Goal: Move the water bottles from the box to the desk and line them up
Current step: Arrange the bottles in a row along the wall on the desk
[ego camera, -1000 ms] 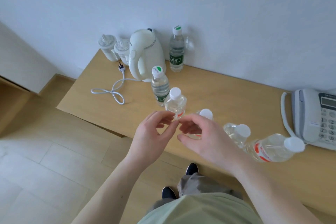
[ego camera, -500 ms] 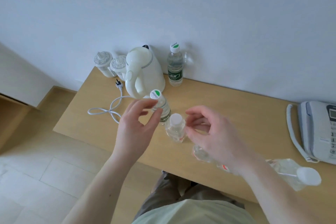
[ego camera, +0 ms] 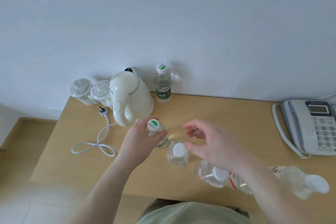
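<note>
Left hand (ego camera: 140, 140) grips green-capped bottle (ego camera: 156, 133), hiding its label; right hand (ego camera: 209, 143) hovers loosely spread.

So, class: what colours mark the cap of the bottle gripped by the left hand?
White with a green patch, on the cap, head view.

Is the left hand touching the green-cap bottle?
Touching. The head view shows the left hand gripping the green-cap bottle just below its cap.

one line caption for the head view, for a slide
Left hand grips a green-capped bottle beside the kettle while the right hand hovers by a white-capped bottle.
</note>
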{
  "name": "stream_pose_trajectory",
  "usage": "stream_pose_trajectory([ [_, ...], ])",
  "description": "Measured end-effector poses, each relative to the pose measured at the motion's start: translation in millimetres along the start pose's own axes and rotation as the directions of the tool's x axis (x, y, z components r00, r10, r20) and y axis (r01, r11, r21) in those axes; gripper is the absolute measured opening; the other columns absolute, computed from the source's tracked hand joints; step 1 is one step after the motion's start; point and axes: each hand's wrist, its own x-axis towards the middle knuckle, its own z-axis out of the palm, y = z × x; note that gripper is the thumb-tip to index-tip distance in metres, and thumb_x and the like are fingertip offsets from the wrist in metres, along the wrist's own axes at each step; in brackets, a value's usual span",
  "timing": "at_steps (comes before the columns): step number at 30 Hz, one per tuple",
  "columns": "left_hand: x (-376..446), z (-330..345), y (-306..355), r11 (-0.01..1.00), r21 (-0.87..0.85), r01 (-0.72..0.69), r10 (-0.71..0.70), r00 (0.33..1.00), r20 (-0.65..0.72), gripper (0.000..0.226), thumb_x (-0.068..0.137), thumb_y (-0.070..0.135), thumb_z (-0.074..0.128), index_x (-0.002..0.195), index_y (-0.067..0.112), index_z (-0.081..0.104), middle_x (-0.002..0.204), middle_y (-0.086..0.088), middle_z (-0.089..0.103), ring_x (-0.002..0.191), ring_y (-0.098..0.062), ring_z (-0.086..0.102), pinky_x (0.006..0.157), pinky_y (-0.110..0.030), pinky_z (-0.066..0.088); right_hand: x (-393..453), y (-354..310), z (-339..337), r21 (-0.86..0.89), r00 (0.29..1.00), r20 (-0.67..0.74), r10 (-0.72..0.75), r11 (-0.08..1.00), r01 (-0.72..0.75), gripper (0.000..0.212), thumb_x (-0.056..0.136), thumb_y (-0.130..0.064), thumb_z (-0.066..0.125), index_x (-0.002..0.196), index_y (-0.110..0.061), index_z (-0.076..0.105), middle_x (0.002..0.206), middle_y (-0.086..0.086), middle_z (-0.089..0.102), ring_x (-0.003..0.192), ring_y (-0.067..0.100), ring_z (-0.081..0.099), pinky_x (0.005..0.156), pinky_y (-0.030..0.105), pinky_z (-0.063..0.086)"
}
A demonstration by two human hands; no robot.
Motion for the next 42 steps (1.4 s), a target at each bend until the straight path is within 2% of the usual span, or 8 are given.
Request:
stream_pose_trajectory([
  [4, 14, -8, 7, 0.999, 0.035, -0.018, 0.015, 0.997, 0.071, 0.032, 0.078, 0.041, 0.085, 0.106, 0.039, 0.070, 0.090, 0.022, 0.068, 0.070, 0.011, 0.056, 0.061, -0.009, 0.037, 8, 1, 2, -0.009, 1.000, -0.005, 0.016, 1.000, -0.016, 0.035, 0.092, -0.034, 0.067, 0.126, -0.037, 0.058, 0.112, -0.024, 0.061, 0.108, -0.009, 0.056, 0.101, 0.021, 0.047],
  [13, 37, 1, 25, 0.997, 0.045, -0.068, 0.061, 0.988, 0.139, 0.029, 0.077, 0.042, 0.086, 0.102, 0.038, 0.071, 0.079, 0.021, 0.067, 0.068, 0.014, 0.056, 0.057, -0.004, 0.038, 14, 10, -6, -0.040, 0.996, -0.001, 0.090, 0.995, -0.090, 0.037, 0.093, -0.037, 0.067, 0.128, -0.040, 0.055, 0.114, -0.027, 0.059, 0.109, -0.013, 0.054, 0.103, 0.023, 0.046],
  [23, 84, 25, 70, 0.988, 0.026, -0.155, 0.149, 0.978, 0.147, 0.018, 0.081, 0.035, 0.084, 0.091, 0.025, 0.072, 0.083, 0.003, 0.073, 0.078, -0.010, 0.061, 0.064, -0.022, 0.047, 10, 25, -20, -0.014, 0.987, -0.009, 0.162, 0.987, -0.162, 0.041, 0.092, -0.039, 0.067, 0.131, -0.039, 0.055, 0.114, -0.026, 0.058, 0.109, -0.013, 0.052, 0.103, 0.021, 0.044],
  [26, 100, 31, 83, 0.986, 0.041, -0.164, 0.157, 0.979, 0.127, 0.016, 0.082, 0.035, 0.082, 0.084, 0.037, 0.066, 0.088, -0.003, 0.073, 0.081, -0.018, 0.063, 0.061, -0.020, 0.046, 10, 26, -19, -0.007, 0.987, 0.032, 0.159, 0.987, -0.158, 0.046, 0.090, -0.041, 0.069, 0.133, -0.038, 0.053, 0.119, -0.026, 0.056, 0.113, -0.010, 0.052, 0.105, 0.021, 0.043],
  [30, 117, 40, 95, 0.981, 0.023, -0.195, 0.191, 0.976, 0.105, 0.016, 0.083, 0.033, 0.082, 0.090, 0.036, 0.067, 0.087, -0.007, 0.073, 0.079, -0.024, 0.062, 0.063, -0.026, 0.049, 12, 25, -16, 0.003, 0.983, 0.119, 0.140, 0.990, -0.141, 0.051, 0.088, -0.037, 0.072, 0.135, -0.038, 0.051, 0.125, -0.025, 0.053, 0.116, -0.010, 0.048, 0.098, 0.009, 0.038],
  [32, 123, 44, 97, 0.980, 0.020, -0.197, 0.195, 0.977, 0.082, 0.020, 0.083, 0.033, 0.081, 0.099, 0.026, 0.072, 0.083, -0.006, 0.071, 0.069, -0.019, 0.057, 0.063, -0.028, 0.048, 14, 25, -15, 0.009, 0.980, 0.148, 0.133, 0.991, -0.136, 0.052, 0.088, -0.035, 0.072, 0.135, -0.037, 0.050, 0.126, -0.024, 0.053, 0.117, -0.010, 0.048, 0.092, 0.002, 0.035],
  [36, 134, 53, 103, 0.985, 0.009, -0.175, 0.174, 0.984, 0.044, 0.019, 0.083, 0.034, 0.080, 0.097, 0.025, 0.071, 0.071, 0.008, 0.065, 0.064, -0.004, 0.055, 0.057, -0.015, 0.041, 16, 27, -15, 0.016, 0.977, 0.165, 0.137, 0.990, -0.141, 0.052, 0.089, -0.032, 0.072, 0.136, -0.037, 0.050, 0.127, -0.022, 0.052, 0.116, -0.010, 0.047, 0.086, -0.005, 0.031],
  [42, 145, 59, 110, 0.990, -0.037, -0.134, 0.135, 0.991, 0.018, 0.018, 0.082, 0.035, 0.081, 0.090, 0.023, 0.071, 0.072, 0.010, 0.068, 0.069, -0.008, 0.061, 0.060, -0.023, 0.044, 18, 26, -12, 0.031, 0.975, 0.181, 0.132, 0.990, -0.140, 0.051, 0.088, -0.035, 0.072, 0.133, -0.039, 0.051, 0.125, -0.024, 0.053, 0.115, -0.011, 0.048, 0.085, -0.003, 0.033],
])
